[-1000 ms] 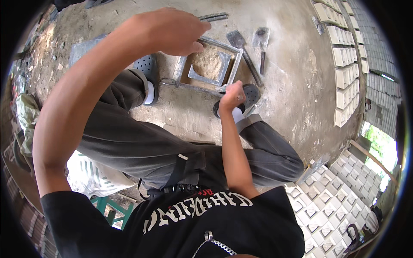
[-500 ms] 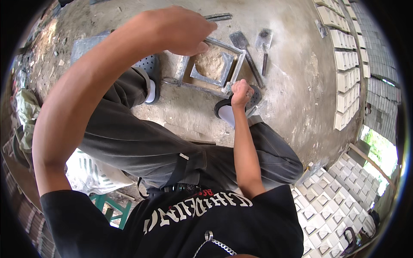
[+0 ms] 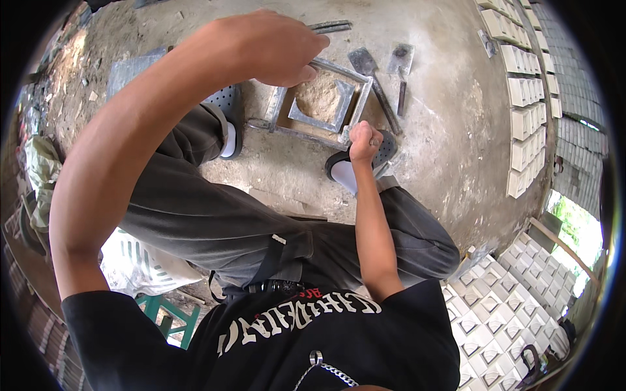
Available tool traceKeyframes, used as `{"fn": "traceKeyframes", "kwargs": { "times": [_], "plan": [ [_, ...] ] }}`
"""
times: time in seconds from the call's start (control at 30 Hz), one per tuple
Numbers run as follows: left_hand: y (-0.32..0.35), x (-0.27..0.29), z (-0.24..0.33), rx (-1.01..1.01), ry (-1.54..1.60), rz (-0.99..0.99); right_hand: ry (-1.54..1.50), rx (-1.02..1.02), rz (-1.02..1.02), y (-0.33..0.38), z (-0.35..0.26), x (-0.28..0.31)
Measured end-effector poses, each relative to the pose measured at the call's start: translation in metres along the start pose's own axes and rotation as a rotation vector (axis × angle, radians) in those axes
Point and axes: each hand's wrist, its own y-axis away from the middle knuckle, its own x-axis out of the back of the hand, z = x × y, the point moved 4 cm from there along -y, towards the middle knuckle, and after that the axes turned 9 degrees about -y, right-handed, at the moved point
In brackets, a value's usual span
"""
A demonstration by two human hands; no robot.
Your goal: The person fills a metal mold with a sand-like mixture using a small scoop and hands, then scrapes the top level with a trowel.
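Note:
On the ground between my feet sits a square metal mould frame (image 3: 304,135), with a smaller metal square (image 3: 343,104) inside it. Crumbly beige sand-like material (image 3: 317,98) fills the inner square, its surface uneven and hollowed. My left hand (image 3: 280,51) looms large over the frame's far left corner, apparently raised above it. Its thumb and a finger stand apart; the other fingers are hidden. At the near right corner, beside my shoe, my right hand (image 3: 365,140) is closed in a fist. A small grey bit shows at its side, but what it grips is hidden.
A long-handled shovel (image 3: 375,85) and a small trowel (image 3: 401,81) lie right of the frame. Dark metal bars (image 3: 330,27) lie beyond it. Rows of pale cast blocks (image 3: 525,124) line the right side, and patterned blocks (image 3: 499,319) stand at lower right. A green stool (image 3: 168,316) is behind me.
My right fist has shifted very slightly, staying by the frame's near right corner. Otherwise my left hand, the frame and its filling look the same.

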Motion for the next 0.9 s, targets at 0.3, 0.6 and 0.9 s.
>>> {"fn": "traceKeyframes", "kwargs": {
  "times": [0.3,0.6,0.9],
  "plan": [
    [0.003,-0.003,0.001,0.006,0.028,0.002,-0.031,-0.084,0.047,-0.004,0.002,0.001],
    [-0.003,0.001,-0.001,0.001,0.004,-0.009,-0.064,-0.015,0.146,-0.016,-0.014,-0.008],
    [0.001,0.004,0.003,-0.018,-0.003,0.059,-0.047,0.126,0.162,-0.008,-0.026,0.003]
  ]
}}
